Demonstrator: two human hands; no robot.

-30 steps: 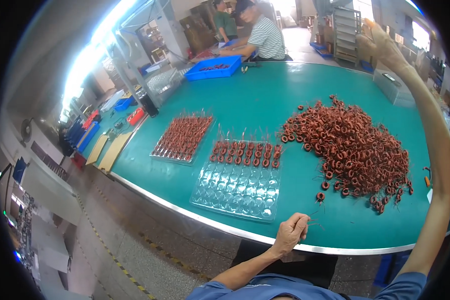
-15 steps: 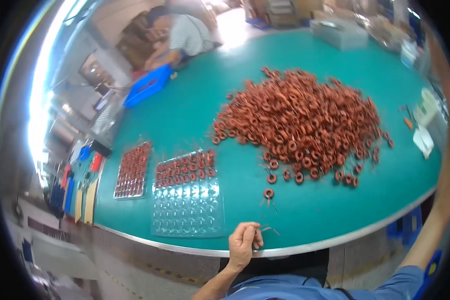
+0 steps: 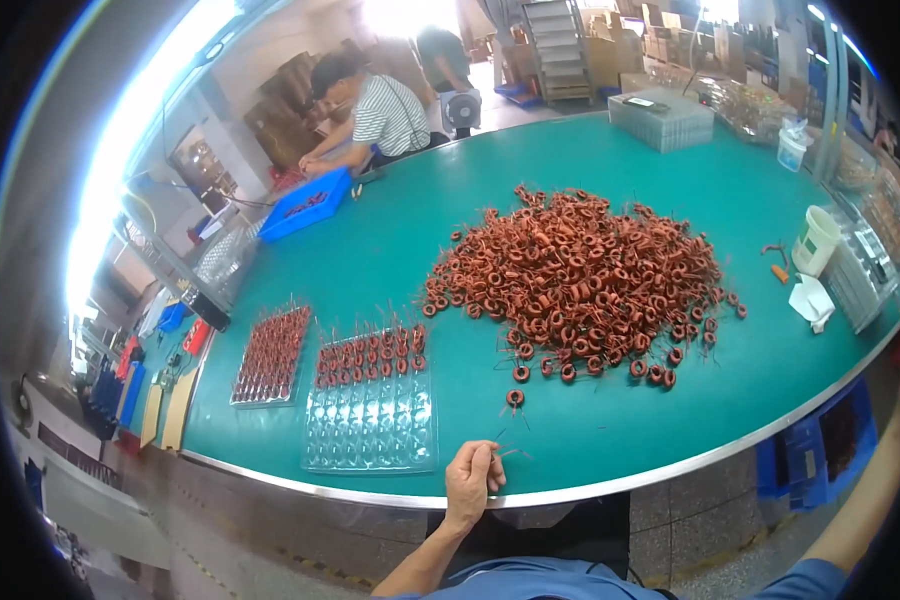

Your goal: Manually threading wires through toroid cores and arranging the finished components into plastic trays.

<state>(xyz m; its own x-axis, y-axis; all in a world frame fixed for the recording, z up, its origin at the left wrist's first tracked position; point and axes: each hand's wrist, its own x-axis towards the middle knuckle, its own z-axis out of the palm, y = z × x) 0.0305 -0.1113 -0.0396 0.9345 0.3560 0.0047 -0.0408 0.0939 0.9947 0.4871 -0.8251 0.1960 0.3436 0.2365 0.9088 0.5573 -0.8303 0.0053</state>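
Observation:
My left hand [image 3: 473, 482] rests at the table's front edge with its fingers closed. Thin copper-coloured wire leads [image 3: 515, 453] stick out past the fingertips, like those on the nearby coils; the ring part is hidden in the hand. Just beyond lies a single red-brown toroidal coil [image 3: 515, 398]. To the left of the hand is a clear plastic tray [image 3: 370, 425], its far rows filled with coils and its near pockets bare. My right forearm [image 3: 865, 490] runs up along the right rim; its hand is out of the picture.
A large heap of coils [image 3: 580, 285] covers the middle of the green table [image 3: 570, 450]. A full tray [image 3: 270, 355] stands farther left. At the far left a blue bin [image 3: 305, 205] sits near a seated person [image 3: 380, 115]. A white cup [image 3: 817, 240] and paper [image 3: 812, 302] lie right.
The view has shifted and become sharper. My right forearm has slid lower and farther out along the right rim. My left hand stays closed at the table edge.

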